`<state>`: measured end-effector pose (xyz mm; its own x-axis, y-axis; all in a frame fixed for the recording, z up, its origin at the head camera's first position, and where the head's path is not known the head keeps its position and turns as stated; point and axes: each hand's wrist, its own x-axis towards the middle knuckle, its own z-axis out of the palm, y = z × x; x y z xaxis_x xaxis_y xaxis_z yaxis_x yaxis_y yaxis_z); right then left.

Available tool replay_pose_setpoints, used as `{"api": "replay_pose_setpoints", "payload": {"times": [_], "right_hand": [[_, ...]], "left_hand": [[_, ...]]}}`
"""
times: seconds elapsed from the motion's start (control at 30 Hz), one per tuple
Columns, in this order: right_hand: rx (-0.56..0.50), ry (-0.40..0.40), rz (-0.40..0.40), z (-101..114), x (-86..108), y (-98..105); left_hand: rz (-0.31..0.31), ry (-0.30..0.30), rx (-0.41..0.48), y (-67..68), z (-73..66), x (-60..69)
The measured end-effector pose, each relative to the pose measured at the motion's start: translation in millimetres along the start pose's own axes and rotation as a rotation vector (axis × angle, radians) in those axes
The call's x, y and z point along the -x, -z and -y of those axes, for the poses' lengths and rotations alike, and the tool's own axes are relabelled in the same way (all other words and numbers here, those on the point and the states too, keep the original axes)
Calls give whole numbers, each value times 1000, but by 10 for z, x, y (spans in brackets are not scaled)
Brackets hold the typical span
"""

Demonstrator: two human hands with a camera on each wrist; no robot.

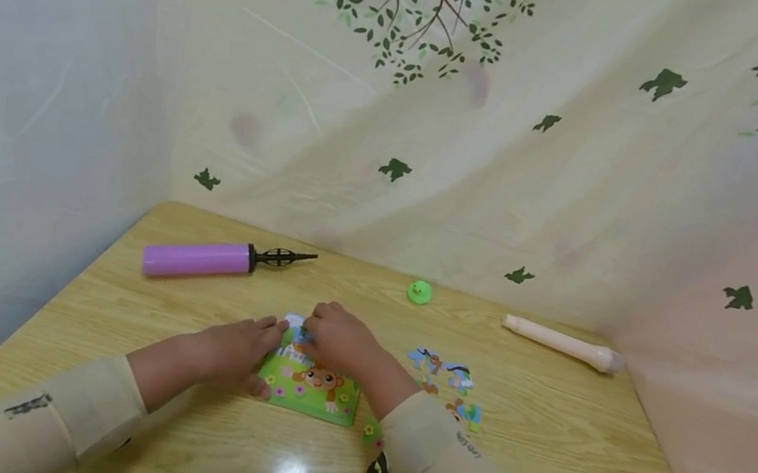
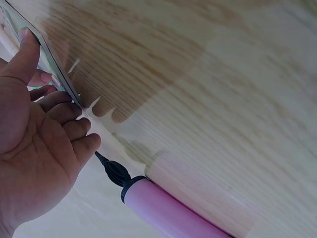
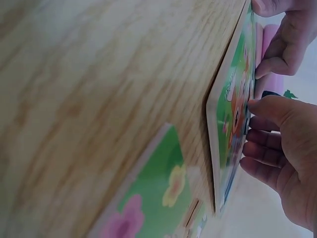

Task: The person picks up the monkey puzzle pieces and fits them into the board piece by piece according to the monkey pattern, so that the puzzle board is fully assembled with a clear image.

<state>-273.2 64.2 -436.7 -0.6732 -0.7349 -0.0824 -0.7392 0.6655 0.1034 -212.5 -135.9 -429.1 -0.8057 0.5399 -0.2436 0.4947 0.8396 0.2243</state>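
In the head view, a jigsaw puzzle board (image 1: 307, 403) with a monkey and flowers on green lies flat on the table, its upper part partly hidden by the hands. My left hand (image 1: 235, 351) rests along the board's left edge, fingers and thumb spread apart and touching it. My right hand (image 1: 344, 340) is over the board's upper part, fingers bent down. In the right wrist view, the right thumb (image 3: 270, 105) touches the board's surface; whether a piece is between thumb and fingers is hidden. Several loose puzzle pieces (image 1: 461, 378) lie right of the board.
A purple hand pump (image 1: 195, 261) with a black nozzle lies at the back left. A green toy duck (image 1: 419, 292) sits at the back, and a pale stick-like object (image 1: 558, 342) lies at the back right. A flower puzzle piece (image 3: 153, 193) lies beside the board. Printed curtains surround the table.
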Motion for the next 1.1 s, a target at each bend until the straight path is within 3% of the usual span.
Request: {"api": "replay_pose_setpoints", "payload": {"times": [0.27,0.63,0.87,1.1], "right_hand": [[-6,6,-7,13,-1,-26],[-90,-7,-22,-24,-6,-34],[-135,1,-26,-53,5,-26],[-170,46,-6,-104,54,9]], "left_hand": [[3,5,-24,-10,-10,10],[-8,-35,-63,-7,-11,3],[-19,-21,-37,5,-29,6],[14,-39,-96,47,-62,6]]}}
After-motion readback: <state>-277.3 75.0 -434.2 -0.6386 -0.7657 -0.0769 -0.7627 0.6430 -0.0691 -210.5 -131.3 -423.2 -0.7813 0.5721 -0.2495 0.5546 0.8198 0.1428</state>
